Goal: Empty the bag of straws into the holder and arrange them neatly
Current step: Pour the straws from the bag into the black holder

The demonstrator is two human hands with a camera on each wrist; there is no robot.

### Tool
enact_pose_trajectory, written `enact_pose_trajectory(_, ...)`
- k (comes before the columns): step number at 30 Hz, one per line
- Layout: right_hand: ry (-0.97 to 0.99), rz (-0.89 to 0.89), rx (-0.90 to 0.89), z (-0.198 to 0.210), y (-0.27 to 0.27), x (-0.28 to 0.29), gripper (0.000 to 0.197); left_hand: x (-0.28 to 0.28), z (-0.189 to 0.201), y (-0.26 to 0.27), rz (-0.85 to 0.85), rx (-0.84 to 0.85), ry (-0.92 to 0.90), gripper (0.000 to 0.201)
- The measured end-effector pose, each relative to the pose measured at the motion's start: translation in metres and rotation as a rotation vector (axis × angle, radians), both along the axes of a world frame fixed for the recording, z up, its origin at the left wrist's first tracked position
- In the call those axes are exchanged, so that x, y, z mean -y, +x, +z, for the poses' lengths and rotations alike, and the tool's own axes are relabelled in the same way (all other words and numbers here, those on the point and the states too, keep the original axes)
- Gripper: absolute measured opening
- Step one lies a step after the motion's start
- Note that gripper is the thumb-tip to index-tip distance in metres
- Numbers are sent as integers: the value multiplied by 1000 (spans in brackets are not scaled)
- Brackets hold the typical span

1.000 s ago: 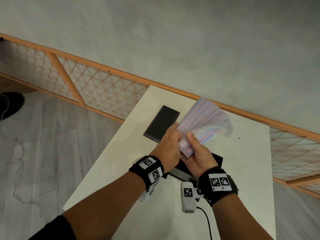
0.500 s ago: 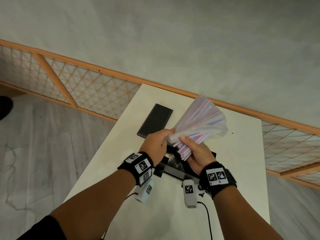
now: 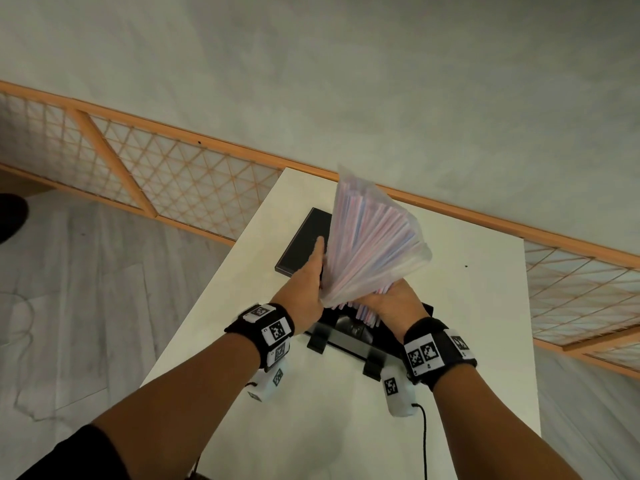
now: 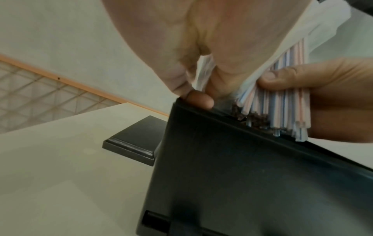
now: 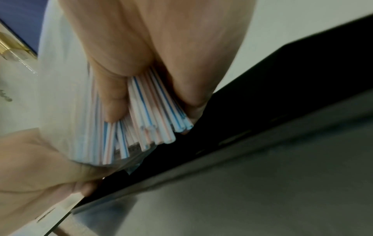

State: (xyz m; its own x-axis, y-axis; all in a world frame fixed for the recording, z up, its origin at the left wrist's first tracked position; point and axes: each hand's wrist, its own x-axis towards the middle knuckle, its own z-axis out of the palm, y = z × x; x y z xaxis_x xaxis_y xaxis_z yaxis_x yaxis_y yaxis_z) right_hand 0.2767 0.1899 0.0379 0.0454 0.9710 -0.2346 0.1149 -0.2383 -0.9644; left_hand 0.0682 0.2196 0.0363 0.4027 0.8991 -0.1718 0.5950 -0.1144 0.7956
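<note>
Striped straws (image 3: 367, 244) fan toward 12 o'clock inside the bag (image 3: 412, 252). Left hand (image 3: 306, 289) pinches the bag mouth; right hand (image 3: 394, 301) grips the straw ends. Only the wrist views show those ends (image 4: 282, 115) at the holder (image 3: 349, 337) rim. A black lid (image 3: 303, 244) lies at 11 o'clock on the table (image 3: 485, 306).

A flat black lid (image 3: 304, 242) lies on the white table (image 3: 485, 306), toward its far left corner. Behind the table runs a low wooden lattice railing (image 3: 166, 178) with an orange frame, set against a grey wall (image 3: 346, 81). Grey wood-look floor (image 3: 86, 289) spreads to the left, and a dark object (image 3: 10, 216) sits at its left edge.
</note>
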Motion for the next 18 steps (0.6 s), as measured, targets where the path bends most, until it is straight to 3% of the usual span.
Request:
enact_pose_trajectory(2, -12, 19, 6, 2, 4, 3, 42, -4, -2, -1, -29, -33, 45, 108)
enact_pose_trajectory(6, -85, 132, 175, -3, 13, 7, 12, -6, -5, -8, 18, -184, 175, 60)
enact_pose_trajectory(10, -34, 60, 120, -9, 12, 20, 44, 2, -4, -3, 26, -245, 228, 44)
enact_pose_trajectory(18, -24, 19, 32, -6, 11, 21, 68, 10, -2, 5, -68, -468, 307, 57)
